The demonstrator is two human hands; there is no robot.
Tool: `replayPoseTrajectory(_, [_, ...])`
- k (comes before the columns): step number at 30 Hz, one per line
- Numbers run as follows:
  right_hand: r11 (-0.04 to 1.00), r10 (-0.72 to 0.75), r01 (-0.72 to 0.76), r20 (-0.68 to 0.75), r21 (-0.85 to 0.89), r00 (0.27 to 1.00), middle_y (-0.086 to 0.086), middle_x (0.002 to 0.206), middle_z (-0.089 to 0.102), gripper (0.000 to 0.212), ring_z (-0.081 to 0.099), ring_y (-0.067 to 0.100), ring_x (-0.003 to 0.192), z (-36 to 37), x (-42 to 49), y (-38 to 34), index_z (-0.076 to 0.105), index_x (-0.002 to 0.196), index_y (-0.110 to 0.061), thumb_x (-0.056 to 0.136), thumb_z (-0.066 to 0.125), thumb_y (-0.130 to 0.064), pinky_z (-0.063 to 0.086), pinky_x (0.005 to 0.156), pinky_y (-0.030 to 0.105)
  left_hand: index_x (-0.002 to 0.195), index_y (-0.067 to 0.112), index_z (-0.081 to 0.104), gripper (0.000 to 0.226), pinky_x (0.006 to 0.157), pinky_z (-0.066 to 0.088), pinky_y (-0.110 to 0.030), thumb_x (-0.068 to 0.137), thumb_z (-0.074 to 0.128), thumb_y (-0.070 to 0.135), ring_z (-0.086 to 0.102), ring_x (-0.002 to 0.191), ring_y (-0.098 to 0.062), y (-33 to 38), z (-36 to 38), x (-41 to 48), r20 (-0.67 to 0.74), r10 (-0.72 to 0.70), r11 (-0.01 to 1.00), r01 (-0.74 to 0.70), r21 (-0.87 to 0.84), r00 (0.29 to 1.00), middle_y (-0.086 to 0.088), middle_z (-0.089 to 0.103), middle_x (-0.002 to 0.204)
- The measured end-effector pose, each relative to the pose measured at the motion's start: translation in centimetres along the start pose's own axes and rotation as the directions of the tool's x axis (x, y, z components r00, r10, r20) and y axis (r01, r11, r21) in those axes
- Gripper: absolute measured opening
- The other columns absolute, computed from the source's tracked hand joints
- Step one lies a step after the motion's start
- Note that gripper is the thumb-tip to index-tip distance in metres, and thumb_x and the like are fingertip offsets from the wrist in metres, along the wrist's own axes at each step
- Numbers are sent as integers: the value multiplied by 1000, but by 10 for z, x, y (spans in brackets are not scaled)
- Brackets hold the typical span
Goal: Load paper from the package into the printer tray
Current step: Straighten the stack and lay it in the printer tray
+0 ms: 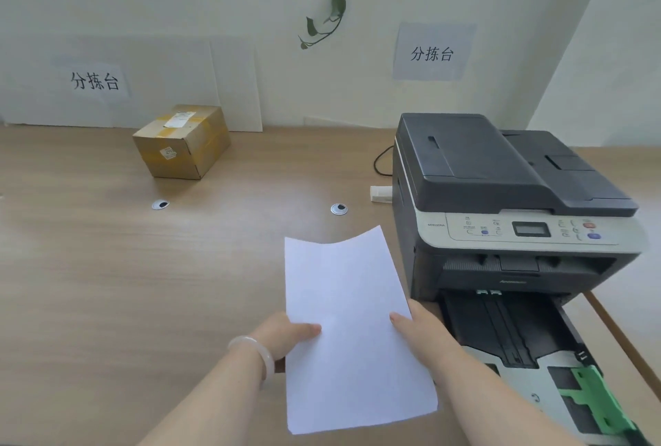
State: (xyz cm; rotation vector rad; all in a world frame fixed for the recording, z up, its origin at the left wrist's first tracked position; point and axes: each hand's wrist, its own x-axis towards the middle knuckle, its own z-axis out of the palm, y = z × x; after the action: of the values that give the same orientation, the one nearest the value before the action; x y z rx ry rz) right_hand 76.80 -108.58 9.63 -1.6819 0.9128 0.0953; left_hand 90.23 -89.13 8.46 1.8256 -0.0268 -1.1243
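I hold a white sheet of paper (352,331) above the wooden desk, just left of the printer. My left hand (286,336) pinches its left edge, thumb on top. My right hand (420,329) pinches the right edge the same way. The far end of the sheet curls upward. The dark grey printer (500,180) stands on the right. Its paper tray (518,342) is pulled out toward me, with green guides at the near end and no paper visible inside. A taped cardboard package (182,141) sits shut at the far left of the desk.
The wooden desk (143,284) has two round cable grommets (339,209). A white power strip (381,194) and a black cable lie behind the printer's left side. Paper signs hang on the wall, and a plant trails down from the window sill.
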Motion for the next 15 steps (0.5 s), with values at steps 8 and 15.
replayPoseTrajectory(8, [982,126,-121,-32,147,991,0,102,71,23,71,22,89,-8,-52,37,58,116,-19,95,49,-22,57,79,36,111,10,69,28,87,58,-41,83,70,17,73,96,-27,-30,16,-21,159,-47,990,67,-122,986,-8,77,102])
replayPoseTrajectory(15, [944,234,-208,-74,256,970,3,107,73,27,72,26,93,-33,-106,82,63,114,-22,89,56,-29,54,92,46,110,6,68,24,82,58,-40,86,66,9,73,97,-31,-47,58,-46,294,-45,992,78,-100,955,-12,76,103])
